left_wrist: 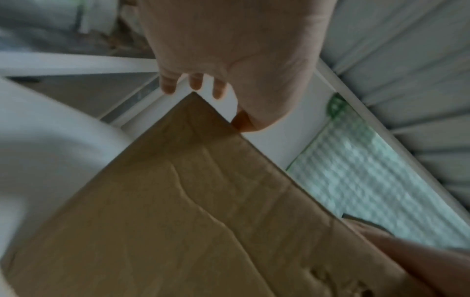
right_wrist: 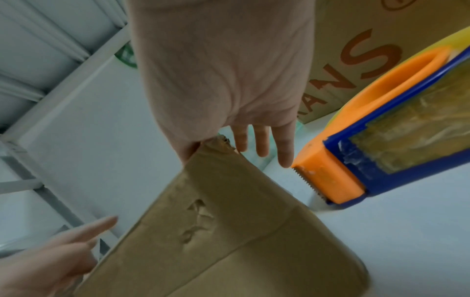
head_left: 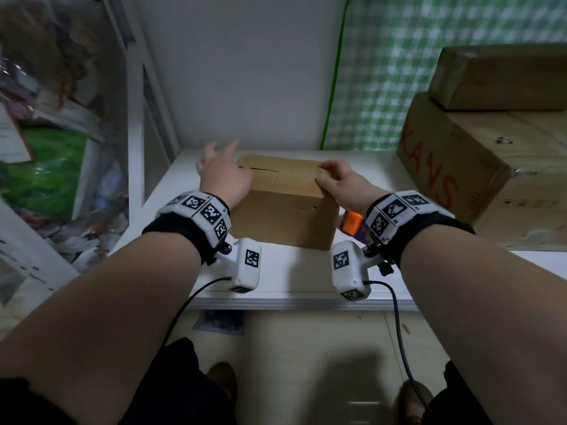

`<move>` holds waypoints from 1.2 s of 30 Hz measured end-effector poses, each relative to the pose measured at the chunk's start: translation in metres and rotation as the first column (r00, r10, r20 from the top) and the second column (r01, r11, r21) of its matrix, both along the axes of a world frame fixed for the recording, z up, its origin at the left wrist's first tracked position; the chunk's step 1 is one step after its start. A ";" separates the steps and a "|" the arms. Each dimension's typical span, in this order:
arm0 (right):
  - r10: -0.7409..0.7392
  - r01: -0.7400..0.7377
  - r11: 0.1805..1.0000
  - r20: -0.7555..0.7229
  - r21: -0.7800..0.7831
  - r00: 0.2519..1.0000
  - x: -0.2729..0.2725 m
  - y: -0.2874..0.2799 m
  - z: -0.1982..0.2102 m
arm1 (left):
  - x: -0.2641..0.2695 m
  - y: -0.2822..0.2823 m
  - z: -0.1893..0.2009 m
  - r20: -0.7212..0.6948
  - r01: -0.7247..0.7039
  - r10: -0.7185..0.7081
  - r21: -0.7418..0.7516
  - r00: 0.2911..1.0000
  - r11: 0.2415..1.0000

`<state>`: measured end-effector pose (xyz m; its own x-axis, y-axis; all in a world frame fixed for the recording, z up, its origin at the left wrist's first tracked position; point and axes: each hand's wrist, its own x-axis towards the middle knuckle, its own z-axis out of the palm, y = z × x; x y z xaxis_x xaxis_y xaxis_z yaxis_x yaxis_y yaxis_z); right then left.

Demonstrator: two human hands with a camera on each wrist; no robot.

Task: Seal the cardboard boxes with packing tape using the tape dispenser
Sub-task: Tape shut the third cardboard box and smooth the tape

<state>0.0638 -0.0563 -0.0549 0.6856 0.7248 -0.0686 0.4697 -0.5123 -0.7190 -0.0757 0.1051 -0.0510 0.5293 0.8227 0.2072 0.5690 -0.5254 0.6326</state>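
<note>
I have a small brown box [head_left: 283, 191] on the white table [head_left: 294, 271], right in front of me. Its top flaps are folded down, and a thin dark gap shows between them near the far edge.

My left hand [head_left: 222, 176] is at the left top corner of the box. My fingers [left_wrist: 218, 91] are spread out and mostly straight, and they reach past the corner over the table. My thumb touches the far edge of the box there (the left wrist view shows this best).

My right hand [head_left: 340, 182] is on the right top corner. In the head view my fingers bend over the top edge, and my thumb lies along the near edge. In the right wrist view three fingers [right_wrist: 263, 140] hang down straight past the torn corner, so the hand looks loose, not pinching.

The tape thing [right_wrist: 368, 144] lies on the table just beside the box, on its right side, near my right wrist. It is orange and blue, with see-through tape on it and little teeth at the front. Neither hand touches it.

A big box [head_left: 478, 167] with red letters sits on the right, well apart from the small one, and another box [head_left: 503, 78] lies on top of it.
</note>
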 end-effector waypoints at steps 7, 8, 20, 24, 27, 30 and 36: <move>-0.011 0.008 0.999 -0.084 -0.038 0.996 0.001 0.001 -0.003 | 0.021 0.003 0.013 -0.497 0.368 -0.362 -0.089 0.788 0.925; -0.013 0.009 0.999 -0.092 -0.040 0.996 0.001 0.002 -0.003 | 0.023 0.004 0.013 -0.533 0.366 -0.357 -0.093 0.767 0.926; -0.065 0.107 0.987 -0.315 0.116 0.947 -0.002 0.001 -0.009 | 0.025 -0.016 0.010 -0.582 0.299 -0.255 -0.022 0.772 0.954; -0.085 0.146 0.977 -0.348 0.154 0.934 -0.004 -0.005 -0.008 | 0.024 -0.031 0.010 -0.559 0.259 -0.249 -0.063 0.791 0.964; -0.086 0.166 0.971 -0.395 0.174 0.914 -0.005 -0.011 -0.006 | 0.023 -0.040 0.012 -0.573 0.253 -0.251 -0.078 0.780 0.964; -0.087 0.191 0.962 -0.442 0.195 0.893 -0.005 -0.015 -0.007 | 0.021 -0.045 0.012 -0.569 0.274 -0.270 -0.080 0.777 0.958; -0.082 0.113 0.991 -0.330 0.074 0.940 -0.009 -0.016 -0.003 | 0.012 -0.059 0.013 -0.599 0.314 -0.310 -0.101 0.738 0.944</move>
<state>0.0551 -0.0722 -0.0584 0.7043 0.6692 -0.2370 0.1534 -0.4694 -0.8696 -0.0639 0.0465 -0.0383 0.7730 0.5889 -0.2359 0.6325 -0.7442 0.2147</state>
